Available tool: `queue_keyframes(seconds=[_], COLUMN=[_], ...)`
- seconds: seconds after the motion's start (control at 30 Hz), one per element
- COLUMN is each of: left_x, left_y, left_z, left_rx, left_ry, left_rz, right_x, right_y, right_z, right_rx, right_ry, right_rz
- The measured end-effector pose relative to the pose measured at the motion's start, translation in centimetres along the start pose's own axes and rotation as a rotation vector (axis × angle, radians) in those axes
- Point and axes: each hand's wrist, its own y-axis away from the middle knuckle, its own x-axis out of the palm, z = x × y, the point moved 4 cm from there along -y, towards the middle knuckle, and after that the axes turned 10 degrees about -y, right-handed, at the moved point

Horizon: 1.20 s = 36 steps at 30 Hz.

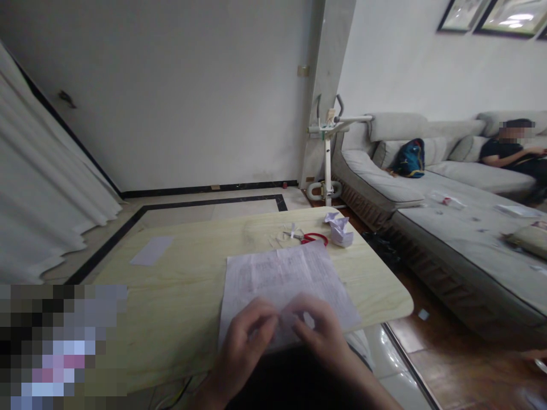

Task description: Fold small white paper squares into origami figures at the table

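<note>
Paper sheet [277, 270] lies at the table's [179, 307] near edge, seemingly for easy reach. I note left hand [239, 336] and right hand [322, 324] close together over it, fingers curled; whether gripping, I cannot tell.

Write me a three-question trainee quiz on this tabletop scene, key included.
1. What colour are the handles of the scissors on the table?
2. True or false: in this view, the left hand and the right hand both appear over the near part of the large sheet.
3. Which thing lies on the table just right of the scissors?
A) a backpack
B) crumpled paper
C) a cushion

Key: 1. Red. 2. True. 3. B.
</note>
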Motion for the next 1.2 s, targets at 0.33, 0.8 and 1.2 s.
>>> queue_keyframes(seconds=[0.33,0.8,1.2], left_x=[0.0,-0.2,0.2], left_y=[0.0,-0.1,0.0], left_z=[0.6,1.1,0.7], left_rx=[-0.046,-0.094,-0.109], left_ry=[0.011,0.027,0.109], left_rz=[0.017,-0.012,0.068], right_x=[-0.2,-0.2,-0.3], right_y=[-0.1,-0.1,-0.4], right_z=[-0.2,0.7,0.3], right_rx=[0.07,0.172,0.195], right_ry=[-0.055,-0.144,-0.136], right_rz=[0.061,0.108,0.082])
